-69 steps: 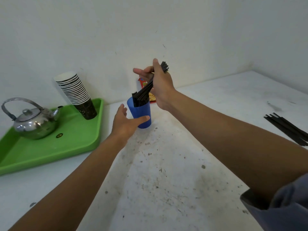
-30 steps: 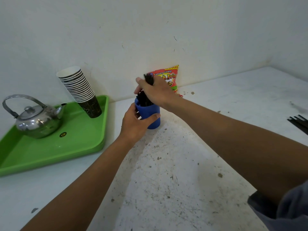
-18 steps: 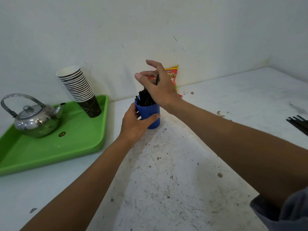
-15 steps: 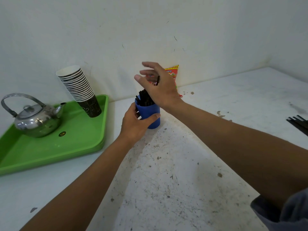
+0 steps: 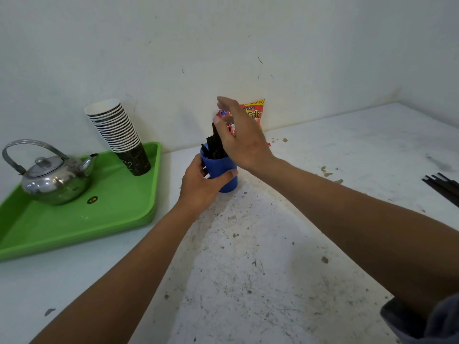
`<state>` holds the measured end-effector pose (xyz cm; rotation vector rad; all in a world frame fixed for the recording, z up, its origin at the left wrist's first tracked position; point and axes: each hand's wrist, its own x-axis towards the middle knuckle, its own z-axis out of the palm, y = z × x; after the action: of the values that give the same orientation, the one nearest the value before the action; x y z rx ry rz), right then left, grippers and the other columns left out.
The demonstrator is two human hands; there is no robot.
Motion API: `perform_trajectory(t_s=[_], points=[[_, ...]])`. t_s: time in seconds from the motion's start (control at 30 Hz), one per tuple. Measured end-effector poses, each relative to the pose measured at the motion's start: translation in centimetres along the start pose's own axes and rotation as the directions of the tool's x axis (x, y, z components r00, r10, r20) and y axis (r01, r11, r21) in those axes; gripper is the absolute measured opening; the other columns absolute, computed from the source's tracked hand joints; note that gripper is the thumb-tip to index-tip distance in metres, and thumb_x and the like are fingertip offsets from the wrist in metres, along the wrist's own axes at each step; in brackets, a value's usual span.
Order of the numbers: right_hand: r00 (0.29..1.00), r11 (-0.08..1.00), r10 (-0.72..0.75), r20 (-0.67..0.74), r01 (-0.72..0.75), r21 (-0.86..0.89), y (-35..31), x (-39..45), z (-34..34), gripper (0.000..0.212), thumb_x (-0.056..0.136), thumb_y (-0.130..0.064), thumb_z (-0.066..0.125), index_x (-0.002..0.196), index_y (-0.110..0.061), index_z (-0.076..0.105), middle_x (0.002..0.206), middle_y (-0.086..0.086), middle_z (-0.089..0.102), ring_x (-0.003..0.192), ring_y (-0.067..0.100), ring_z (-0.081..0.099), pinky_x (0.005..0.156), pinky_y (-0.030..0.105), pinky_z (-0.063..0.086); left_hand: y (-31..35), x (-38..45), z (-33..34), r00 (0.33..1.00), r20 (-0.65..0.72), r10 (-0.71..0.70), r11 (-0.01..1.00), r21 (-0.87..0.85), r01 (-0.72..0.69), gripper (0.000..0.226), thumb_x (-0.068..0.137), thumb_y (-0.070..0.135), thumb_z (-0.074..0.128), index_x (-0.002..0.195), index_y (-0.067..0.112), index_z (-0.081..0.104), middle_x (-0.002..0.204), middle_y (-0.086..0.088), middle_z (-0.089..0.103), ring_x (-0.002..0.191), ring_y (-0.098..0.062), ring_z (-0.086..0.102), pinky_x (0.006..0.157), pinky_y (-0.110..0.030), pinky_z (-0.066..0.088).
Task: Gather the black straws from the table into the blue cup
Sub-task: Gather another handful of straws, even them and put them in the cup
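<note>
Since a moment ago the right hand has let go of the bundle and lifted off, its fingers now spread and blurred above the cup. From the left: a green tray carries a steel kettle and a leaning stack of paper cups. At the tray's 3 o'clock the left hand grips the blue cup, thumb across its front. The black straws in the cup stand upright at 12 o'clock of that hand and 9 o'clock of the open right palm, which holds nothing. A snack bag leans on the wall behind. More loose straws lie on the white table at its far 3 o'clock edge.
</note>
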<state>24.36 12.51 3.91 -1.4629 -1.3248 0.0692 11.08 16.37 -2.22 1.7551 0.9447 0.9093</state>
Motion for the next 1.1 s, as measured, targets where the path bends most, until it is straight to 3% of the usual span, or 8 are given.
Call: perform_trajectory(t_s=[0.1,0.23,0.4,0.53,0.67,0.73,0.9,1.1], points=[[0.983,0.983,-0.125,0.136,0.141,-0.116,0.3,-0.3,-0.4,0.041,0.105,-0.035,0.047,0.139,-0.017,0.058,0.14,-0.001,0.061,0.126,0.019,0.057,0.102,0.043,0.048,0.0,0.0,0.0,1.0,0.007,0.0,1.0,-0.004,0.0,0.065,0.074,0.038,0.09,0.129,0.032,0.057,0.122,0.016,0.068,0.111,-0.006,0.065,0.085,-0.023,0.058],[0.894,0.936,-0.092,0.439,0.228,-0.269,0.4,-0.8,-0.6,0.052,0.108,-0.042,0.027,0.148,-0.015,0.048,0.155,0.002,0.045,0.145,0.02,0.035,0.117,0.043,0.026,0.0,0.2,0.1,1.0,0.009,-0.015,1.0,0.013,0.015,0.071,0.072,0.039,0.091,0.132,0.023,0.056,0.126,0.004,0.069,0.113,-0.018,0.067,0.093,-0.04,0.06],[0.859,0.903,-0.079,0.506,0.277,-0.329,0.4,-0.8,-1.2,0.051,0.109,-0.038,0.024,0.153,-0.019,0.04,0.157,0.001,0.041,0.148,0.019,0.028,0.12,0.047,0.02,0.2,0.1,-0.1,0.999,0.02,-0.028,1.0,0.007,0.028,0.072,0.071,0.036,0.092,0.132,0.023,0.056,0.124,0.004,0.069,0.112,-0.02,0.067,0.092,-0.042,0.061],[0.925,0.981,-0.129,0.358,0.173,-0.093,0.1,-1.3,-2.4,0.048,0.108,-0.034,0.032,0.155,-0.026,0.036,0.161,0.0,0.034,0.149,0.015,0.025,0.121,0.044,0.02,1.2,-0.1,-1.0,0.998,0.057,-0.018,0.997,0.078,0.014,0.094,0.072,0.035,0.093,0.149,0.025,0.041,0.147,0.003,0.055,0.136,-0.018,0.052,0.108,-0.046,0.051],[0.967,0.995,-0.053,0.25,0.074,-0.074,0.0,-1.7,-4.9,0.047,0.107,-0.037,0.034,0.153,-0.029,0.039,0.161,-0.005,0.033,0.148,0.011,0.025,0.121,0.041,0.023,3.4,-1.0,-1.9,0.992,-0.038,0.12,0.948,0.301,-0.103,0.115,0.079,0.049,0.083,0.164,0.025,0.008,0.17,0.003,0.023,0.154,-0.012,0.023,0.118,-0.028,0.026],[0.974,0.992,-0.008,0.226,0.036,-0.12,0.1,-2.2,-6.5,0.045,0.107,-0.036,0.038,0.151,-0.026,0.042,0.158,-0.005,0.038,0.146,0.011,0.029,0.119,0.042,0.027,5.1,-1.7,-1.4,0.962,-0.077,0.263,0.908,0.356,-0.22,0.102,0.087,0.048,0.076,0.164,0.022,0.014,0.17,0.002,0.023,0.156,-0.013,0.017,0.12,-0.028,0.021],[0.99,0.966,0.104,0.097,-0.078,-0.245,1.0,-5.1,-11.6,0.051,0.106,-0.047,0.037,0.155,-0.03,0.035,0.161,-0.006,0.032,0.148,0.011,0.025,0.12,0.04,0.023,8.4,-3.0,2.1,0.842,0.016,0.539,0.721,0.508,-0.471,0.074,0.097,0.041,0.062,0.159,0.014,0.031,0.165,-0.004,0.035,0.158,-0.022,0.015,0.126,-0.053,0.019],[0.945,0.809,0.324,-0.031,-0.294,-0.509,4.1,-10.2,-19.5,0.065,0.102,-0.06,0.028,0.16,-0.032,0.014,0.168,-0.004,0.012,0.153,0.015,0.007,0.122,0.05,0.007,10.3,-4.9,10.4,0.797,0.22,0.563,0.632,0.506,-0.587,0.065,0.102,0.047,0.05,0.157,0.015,0.037,0.164,-0.005,0.037,0.157,-0.024,0.021,0.125,-0.053,0.02]])
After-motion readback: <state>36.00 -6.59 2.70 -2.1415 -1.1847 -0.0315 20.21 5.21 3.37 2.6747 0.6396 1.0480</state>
